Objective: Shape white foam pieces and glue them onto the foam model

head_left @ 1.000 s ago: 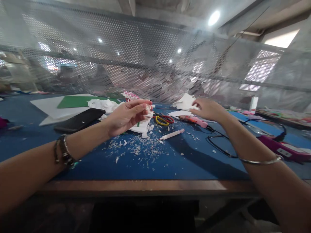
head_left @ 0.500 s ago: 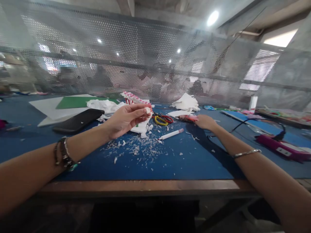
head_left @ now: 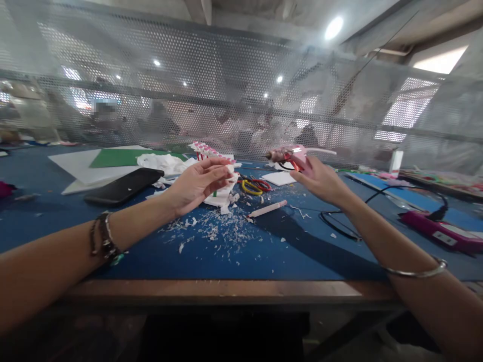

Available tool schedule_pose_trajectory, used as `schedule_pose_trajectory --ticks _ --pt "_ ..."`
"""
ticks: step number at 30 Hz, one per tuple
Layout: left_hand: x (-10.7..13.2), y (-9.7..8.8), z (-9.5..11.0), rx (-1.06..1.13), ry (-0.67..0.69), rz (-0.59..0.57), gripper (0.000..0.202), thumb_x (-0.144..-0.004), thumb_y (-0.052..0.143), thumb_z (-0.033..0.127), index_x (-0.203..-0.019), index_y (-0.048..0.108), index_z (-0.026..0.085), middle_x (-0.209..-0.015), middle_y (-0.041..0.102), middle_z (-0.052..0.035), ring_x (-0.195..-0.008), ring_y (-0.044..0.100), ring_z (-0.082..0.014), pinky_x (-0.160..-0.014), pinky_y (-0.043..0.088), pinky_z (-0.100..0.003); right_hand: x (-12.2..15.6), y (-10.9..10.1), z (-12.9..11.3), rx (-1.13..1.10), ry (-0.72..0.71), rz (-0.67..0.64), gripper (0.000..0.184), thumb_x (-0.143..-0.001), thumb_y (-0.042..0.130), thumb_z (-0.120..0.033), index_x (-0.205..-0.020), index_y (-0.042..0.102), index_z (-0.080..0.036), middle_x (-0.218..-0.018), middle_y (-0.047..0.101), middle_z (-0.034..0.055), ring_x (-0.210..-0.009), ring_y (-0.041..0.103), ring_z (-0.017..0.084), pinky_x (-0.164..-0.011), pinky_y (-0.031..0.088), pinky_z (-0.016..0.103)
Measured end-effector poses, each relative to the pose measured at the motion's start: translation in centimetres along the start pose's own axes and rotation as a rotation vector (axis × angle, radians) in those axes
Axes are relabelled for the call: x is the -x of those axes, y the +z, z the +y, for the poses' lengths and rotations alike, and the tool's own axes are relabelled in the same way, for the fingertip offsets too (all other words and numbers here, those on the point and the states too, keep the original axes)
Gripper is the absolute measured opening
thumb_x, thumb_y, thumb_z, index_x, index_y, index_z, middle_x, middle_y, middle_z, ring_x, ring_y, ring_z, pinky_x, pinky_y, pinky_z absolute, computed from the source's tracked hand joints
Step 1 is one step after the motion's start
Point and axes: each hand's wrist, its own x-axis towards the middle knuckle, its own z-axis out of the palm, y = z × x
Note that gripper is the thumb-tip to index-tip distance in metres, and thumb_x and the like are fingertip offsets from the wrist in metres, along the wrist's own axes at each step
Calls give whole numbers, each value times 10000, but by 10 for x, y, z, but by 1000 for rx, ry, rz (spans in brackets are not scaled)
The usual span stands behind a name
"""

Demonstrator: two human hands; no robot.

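Note:
My right hand [head_left: 320, 183] is closed around the handle of a pink hot glue gun [head_left: 298, 155], raised above the table with its dark nozzle pointing left. A pale glue stick [head_left: 320, 152] sticks out of its back. My left hand [head_left: 199, 183] pinches a small white piece [head_left: 230, 171], perhaps paper or foam; its full shape is hidden by the fingers. Beneath and between the hands lie a white marker [head_left: 267, 208], scissors with yellow handles [head_left: 251, 188] and a red-handled pair [head_left: 265, 185]. White scraps [head_left: 213, 229] are scattered in front of the left hand.
A black phone [head_left: 124, 187] lies left, by green sheet [head_left: 116, 158] and white sheets. A pink-dotted item [head_left: 211, 151] stands behind my left hand. At right are a magenta power strip [head_left: 441, 234], a black cable [head_left: 339, 231] and a blue board [head_left: 385, 188]. Perforated mesh [head_left: 226, 90] rises behind.
My right hand has lifted the glue gun off the table and brought it up, nozzle leftward. The cable has shifted with it. My left hand stays nearly still with the white piece.

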Motion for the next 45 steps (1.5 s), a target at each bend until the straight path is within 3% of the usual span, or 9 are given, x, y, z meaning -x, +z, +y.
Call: schedule_pose_trajectory --ticks 6,16,26,45 --pt "1 2 1 47 -13 6 80 -690 600 88 -687 615 167 -658 610 22 -605 564 -55 -592 474 -142 10 -2 -26 -12 -68 103 246 -763 396 -435 -796 434 -194 -696 526 56 -632 499 192 -543 362 314" --pt "1 1 1 47 0 -25 71 -664 636 108 -680 619 175 -649 603 26 -640 570 -64 -619 476 -154 17 4 -28 -16 -198 154 382 -786 381 -387 -1103 407 -175 -984 556 137 -874 523 281 -706 396 428" --pt "1 1 -1 23 9 -117 46 -678 624 123 -698 632 164 -677 594 24 -633 565 -59 -651 468 -173 17 6 -31 -20 -197 129 368 -802 366 -361 -1093 401 -139 -1041 539 167 -938 514 291 -742 407 437" --pt "2 2 0 36 12 -117 32 -683 618 113 -708 616 133 -711 592 15 -679 572 -68 -683 461 -179 18 5 -30 2 -228 209 313 -808 381 -300 -1058 444 -122 -954 578 154 -850 555 269 -660 439 394"
